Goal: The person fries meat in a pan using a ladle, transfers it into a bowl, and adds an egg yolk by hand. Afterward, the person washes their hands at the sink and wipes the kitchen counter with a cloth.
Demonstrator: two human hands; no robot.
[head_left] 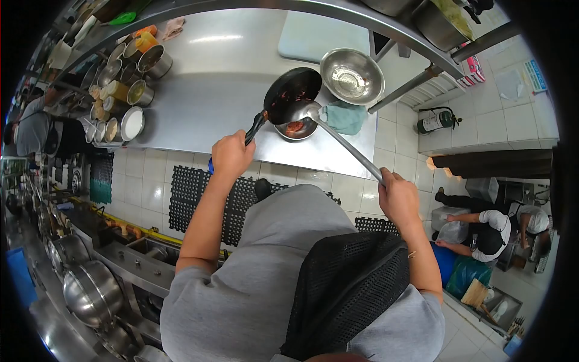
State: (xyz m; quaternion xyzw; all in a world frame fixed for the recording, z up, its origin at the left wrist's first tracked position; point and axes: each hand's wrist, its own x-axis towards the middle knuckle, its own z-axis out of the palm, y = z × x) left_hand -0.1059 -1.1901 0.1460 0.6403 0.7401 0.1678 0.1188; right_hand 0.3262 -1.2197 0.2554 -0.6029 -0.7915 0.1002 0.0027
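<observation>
My left hand (233, 155) is wrapped round the handle of a black frying pan (288, 90), which is tilted over a small metal bowl (303, 131). Reddish bits of food cling to the inside of the pan. In my right hand (398, 196) is the long handle of a metal ladle (350, 146). The ladle's head is at the pan's lower edge, above the bowl. Some reddish-brown food (294, 128) lies in the bowl, partly covered by the ladle and pan. A green cloth (345, 117) lies right beside the bowl.
A wide steel bowl (352, 76) and a pale cutting board (324, 35) are on the steel table (211, 90). Several sauce containers (140, 93) crowd its left end. A shelf rail (338, 12) crosses above. Behind me on the left is a stove (145, 259); other people (491, 232) work at right.
</observation>
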